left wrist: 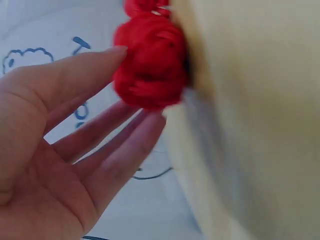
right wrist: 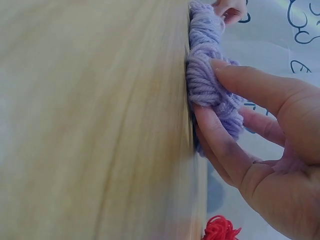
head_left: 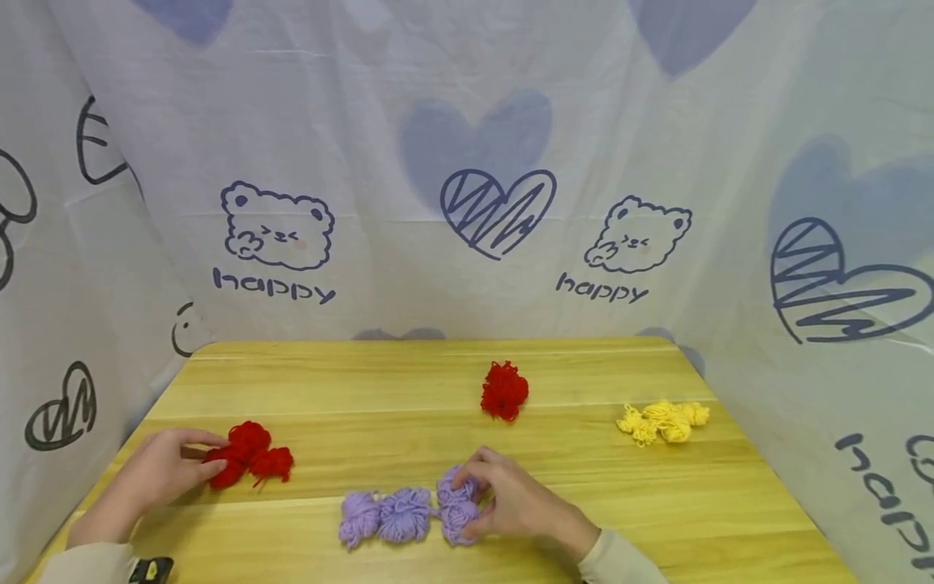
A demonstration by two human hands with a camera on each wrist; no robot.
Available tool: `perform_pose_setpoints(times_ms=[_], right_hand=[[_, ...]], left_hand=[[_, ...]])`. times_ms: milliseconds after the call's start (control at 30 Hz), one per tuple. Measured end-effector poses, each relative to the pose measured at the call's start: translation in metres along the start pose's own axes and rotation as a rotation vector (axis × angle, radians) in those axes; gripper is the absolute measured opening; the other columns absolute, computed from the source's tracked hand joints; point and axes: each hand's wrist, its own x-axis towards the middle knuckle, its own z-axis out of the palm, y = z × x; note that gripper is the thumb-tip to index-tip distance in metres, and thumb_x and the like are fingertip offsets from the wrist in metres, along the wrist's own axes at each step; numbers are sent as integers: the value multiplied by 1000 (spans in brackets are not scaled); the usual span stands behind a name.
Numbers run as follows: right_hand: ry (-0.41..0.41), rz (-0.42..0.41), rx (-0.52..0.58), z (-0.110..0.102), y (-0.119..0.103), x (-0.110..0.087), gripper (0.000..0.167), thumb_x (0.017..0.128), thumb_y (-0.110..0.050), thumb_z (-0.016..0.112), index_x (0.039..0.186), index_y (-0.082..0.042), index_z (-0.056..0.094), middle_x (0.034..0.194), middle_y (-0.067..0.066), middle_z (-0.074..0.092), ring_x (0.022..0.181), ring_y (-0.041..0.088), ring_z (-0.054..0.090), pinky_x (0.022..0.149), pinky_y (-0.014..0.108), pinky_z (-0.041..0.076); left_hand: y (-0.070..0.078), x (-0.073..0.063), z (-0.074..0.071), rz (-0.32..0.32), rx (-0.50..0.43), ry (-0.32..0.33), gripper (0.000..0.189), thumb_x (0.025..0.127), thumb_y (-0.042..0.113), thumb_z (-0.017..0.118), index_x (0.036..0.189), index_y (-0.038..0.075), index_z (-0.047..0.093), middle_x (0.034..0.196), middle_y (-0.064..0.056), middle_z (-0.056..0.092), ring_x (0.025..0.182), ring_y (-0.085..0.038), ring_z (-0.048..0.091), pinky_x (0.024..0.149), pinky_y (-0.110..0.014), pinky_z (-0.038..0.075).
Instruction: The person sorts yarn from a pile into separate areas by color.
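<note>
On the left of the table, my left hand [head_left: 164, 466] holds the near-left end of a bundle of red yarn [head_left: 250, 442] between thumb and fingers. The left wrist view shows the thumb tip and fingertips around a rounded red lobe [left wrist: 150, 62]. Front and centre lies a row of purple yarn skeins [head_left: 404, 515], joined or touching end to end. My right hand [head_left: 514, 499] grips the rightmost purple skein [head_left: 458, 517], thumb on the near side and fingers on the far side. This skein [right wrist: 205, 80] rests on the tabletop in the right wrist view.
Another red yarn bundle [head_left: 505, 392] lies toward the back, right of centre. A yellow yarn bundle [head_left: 662, 422] lies near the right edge. The wooden table [head_left: 350, 381] is enclosed by printed white curtains [head_left: 379, 268] at the back and both sides.
</note>
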Motion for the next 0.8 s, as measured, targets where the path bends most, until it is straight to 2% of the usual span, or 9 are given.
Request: perform_pose_setpoints(times_ms=[100,233,333,433,633,800], right_hand=[[-2,0,3,0,1,0,46,73,-8,92,113,-11,69,115,2,57,95,7,61,74,15,57],[-5,-4,-1,-1,2,0,46,74,-8,92,113,-11,69,115,3,57,94,5,61,74,15,57],[-3,-4,-1,-1,2,0,45,74,-8,92,113,-11,69,115,3,57,94,4,61,74,15,57],[1,-4,-7,-1,2,0,45,74,-8,92,113,-11,70,115,3,58,94,4,61,74,15,57],[2,5,-10,0,1,2,44,73,-8,92,111,-11,70,114,2,58,94,4,61,74,15,57],[-4,31,2,-1,0,1,44,74,-8,92,111,-13,70,115,1,57,95,4,61,75,15,57]], left_hand=[[16,1,-2,53,42,78,28,85,17,83,110,4,79,115,-27,74,100,-43,73,79,-53,61],[48,7,-3,155,4,145,24,85,12,84,107,5,79,113,-22,75,102,-43,71,74,-46,63],[75,16,3,226,-79,131,23,85,9,83,108,6,78,115,-19,75,105,-42,71,74,-41,64],[99,29,14,294,-131,90,22,88,9,81,110,8,78,116,-16,75,107,-41,71,77,-42,64],[131,59,44,394,-139,-12,24,89,13,80,113,11,78,116,-10,76,108,-36,70,85,-46,63],[153,87,65,483,-118,-38,26,90,13,80,115,13,78,117,-7,76,108,-32,70,90,-50,61]])
